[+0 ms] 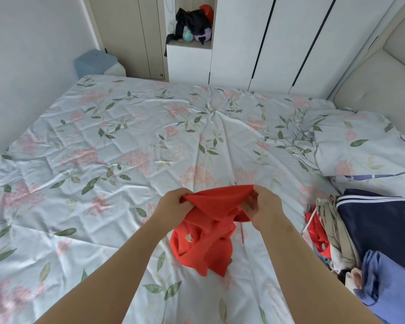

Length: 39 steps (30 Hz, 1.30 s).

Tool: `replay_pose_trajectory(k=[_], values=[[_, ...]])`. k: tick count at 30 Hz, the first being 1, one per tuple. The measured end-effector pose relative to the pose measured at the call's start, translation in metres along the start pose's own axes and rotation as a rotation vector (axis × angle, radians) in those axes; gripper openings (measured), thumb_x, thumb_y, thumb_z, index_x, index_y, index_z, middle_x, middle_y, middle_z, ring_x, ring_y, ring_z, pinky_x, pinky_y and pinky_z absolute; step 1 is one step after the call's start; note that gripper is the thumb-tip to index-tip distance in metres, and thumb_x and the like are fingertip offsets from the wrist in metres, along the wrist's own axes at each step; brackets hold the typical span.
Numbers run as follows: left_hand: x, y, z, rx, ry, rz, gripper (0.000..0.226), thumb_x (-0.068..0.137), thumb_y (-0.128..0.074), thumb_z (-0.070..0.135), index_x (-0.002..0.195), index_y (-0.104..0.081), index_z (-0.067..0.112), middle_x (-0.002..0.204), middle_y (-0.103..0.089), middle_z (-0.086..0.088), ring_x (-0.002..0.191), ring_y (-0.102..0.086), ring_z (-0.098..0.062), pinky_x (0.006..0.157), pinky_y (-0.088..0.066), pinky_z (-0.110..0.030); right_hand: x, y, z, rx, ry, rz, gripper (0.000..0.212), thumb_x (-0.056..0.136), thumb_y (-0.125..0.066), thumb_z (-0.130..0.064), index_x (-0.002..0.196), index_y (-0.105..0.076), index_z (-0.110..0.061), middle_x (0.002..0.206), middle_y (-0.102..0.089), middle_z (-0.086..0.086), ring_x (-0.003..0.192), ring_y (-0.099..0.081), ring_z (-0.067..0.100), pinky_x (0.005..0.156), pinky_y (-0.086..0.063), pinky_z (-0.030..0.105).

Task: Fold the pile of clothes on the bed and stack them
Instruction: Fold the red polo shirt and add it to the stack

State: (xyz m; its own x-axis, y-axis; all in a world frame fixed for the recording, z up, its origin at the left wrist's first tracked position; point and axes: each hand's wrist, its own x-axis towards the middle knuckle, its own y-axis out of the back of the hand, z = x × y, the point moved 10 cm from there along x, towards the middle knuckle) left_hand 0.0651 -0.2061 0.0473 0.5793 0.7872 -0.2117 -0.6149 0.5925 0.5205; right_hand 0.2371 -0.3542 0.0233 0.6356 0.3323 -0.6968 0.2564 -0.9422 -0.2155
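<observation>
Gripping red garment (211,228) over bed (103,148): left hand (173,210) and right hand (264,210), fingers curled, forearms outstretched.

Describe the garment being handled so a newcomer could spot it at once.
Start at the floral-sheeted bed that fills the view. Near its middle front, the left hand and right hand pinch the top edge of a crumpled red garment, which hangs bunched below them. Unlike the red piece tucked in the clothes pile at the right, it is apart and held up.
</observation>
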Motion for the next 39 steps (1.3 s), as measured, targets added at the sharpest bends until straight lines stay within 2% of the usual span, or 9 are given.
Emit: replay_pose_trajectory(k=[3, 10, 14, 19, 23, 29, 32, 35, 39], values=[[0.007, 0.016, 0.024, 0.019, -0.062, 0.035, 0.011, 0.078, -0.064, 0.013, 0.07, -0.065, 0.02, 0.065, -0.06, 0.006, 0.065, -0.055, -0.01, 0.056, -0.042, -0.014, -0.001, 0.008, -0.006, -0.129, 0.137, 0.035, 0.017, 0.09, -0.046, 0.001, 0.095, -0.055, -0.012, 0.094, -0.055, 0.01, 0.067, -0.054, 0.017, 0.059, -0.049, 0.028], [0.008, 0.009, 0.06, -0.066, -0.117, -0.211, 0.025, 0.076, -0.072, 0.017, 0.089, -0.056, 0.031, 0.062, -0.059, 0.004, 0.046, -0.05, -0.001, 0.045, -0.037, -0.013, -0.046, -0.075, 0.002, -0.871, 0.533, -0.574, 0.036, 0.082, -0.061, -0.002, 0.102, -0.058, -0.032, 0.106, -0.056, -0.02, 0.091, -0.051, -0.009, 0.085, -0.04, 0.018], [0.005, 0.01, 0.052, -0.316, -0.073, -0.265, 0.051, 0.069, -0.082, 0.018, 0.107, -0.053, 0.037, 0.08, -0.066, 0.003, 0.066, -0.06, -0.011, 0.063, -0.045, -0.024, -0.042, -0.07, 0.003, -0.899, 0.5, -0.505, 0.017, 0.092, -0.052, -0.01, 0.08, -0.058, -0.018, 0.075, -0.056, -0.006, 0.07, -0.05, 0.008, 0.07, -0.041, 0.022], [-0.01, -0.013, 0.027, -0.447, -0.041, -0.454, 0.074, 0.06, -0.078, 0.009, 0.121, -0.049, 0.036, 0.107, -0.061, -0.001, 0.086, -0.064, -0.009, 0.077, -0.052, -0.026, -0.029, -0.056, 0.006, -0.578, 0.272, -0.415, 0.017, 0.097, -0.039, -0.013, 0.083, -0.05, -0.012, 0.087, -0.048, 0.011, 0.08, -0.041, 0.022, 0.073, -0.036, 0.036], [-0.015, -0.028, -0.003, -0.342, 0.046, -0.461, 0.022, 0.084, -0.069, 0.006, 0.102, -0.062, 0.015, 0.094, -0.067, -0.004, 0.088, -0.063, -0.016, 0.084, -0.05, -0.023, -0.025, -0.049, -0.003, -0.366, 0.21, -0.371, 0.027, 0.096, -0.037, -0.013, 0.103, -0.054, 0.008, 0.09, -0.048, 0.035, 0.088, -0.043, 0.022, 0.087, -0.047, 0.051], [-0.004, -0.003, 0.012, -0.29, -0.015, -0.261, 0.023, 0.098, -0.048, 0.021, 0.077, -0.052, 0.014, 0.07, -0.052, -0.002, 0.063, -0.044, -0.014, 0.058, -0.035, -0.023, -0.015, -0.016, -0.026, -0.585, 0.355, -0.105, 0.009, 0.091, -0.043, -0.008, 0.09, -0.051, -0.01, 0.08, -0.048, 0.007, 0.068, -0.04, 0.016, 0.062, -0.034, 0.028], [0.003, 0.003, 0.038, -0.008, -0.168, -0.221, 0.026, 0.098, -0.049, 0.023, 0.072, -0.052, 0.024, 0.062, -0.05, 0.01, 0.055, -0.043, -0.004, 0.054, -0.033, -0.014, -0.025, -0.03, -0.017, -0.582, 0.362, -0.235, 0.018, 0.094, -0.05, -0.018, 0.105, -0.057, -0.006, 0.098, -0.059, 0.019, 0.078, -0.051, 0.017, 0.069, -0.039, 0.026], [0.004, 0.001, 0.06, 0.12, -0.274, -0.234, 0.028, 0.097, -0.05, 0.022, 0.07, -0.051, 0.03, 0.063, -0.048, 0.013, 0.055, -0.045, 0.004, 0.057, -0.035, -0.011, -0.039, -0.059, -0.004, -0.736, 0.41, -0.482, 0.03, 0.089, -0.064, -0.021, 0.118, -0.056, -0.022, 0.11, -0.061, -0.001, 0.089, -0.057, 0.006, 0.068, -0.044, 0.018], [0.003, 0.007, 0.07, 0.103, -0.33, -0.276, 0.021, 0.089, -0.065, 0.024, 0.071, -0.055, 0.03, 0.06, -0.051, 0.016, 0.054, -0.046, 0.005, 0.058, -0.036, -0.011, -0.038, -0.062, -0.009, -1.111, 0.571, -0.444, 0.009, 0.084, -0.064, -0.012, 0.091, -0.065, -0.019, 0.08, -0.061, -0.002, 0.074, -0.056, 0.012, 0.067, -0.046, 0.021]])
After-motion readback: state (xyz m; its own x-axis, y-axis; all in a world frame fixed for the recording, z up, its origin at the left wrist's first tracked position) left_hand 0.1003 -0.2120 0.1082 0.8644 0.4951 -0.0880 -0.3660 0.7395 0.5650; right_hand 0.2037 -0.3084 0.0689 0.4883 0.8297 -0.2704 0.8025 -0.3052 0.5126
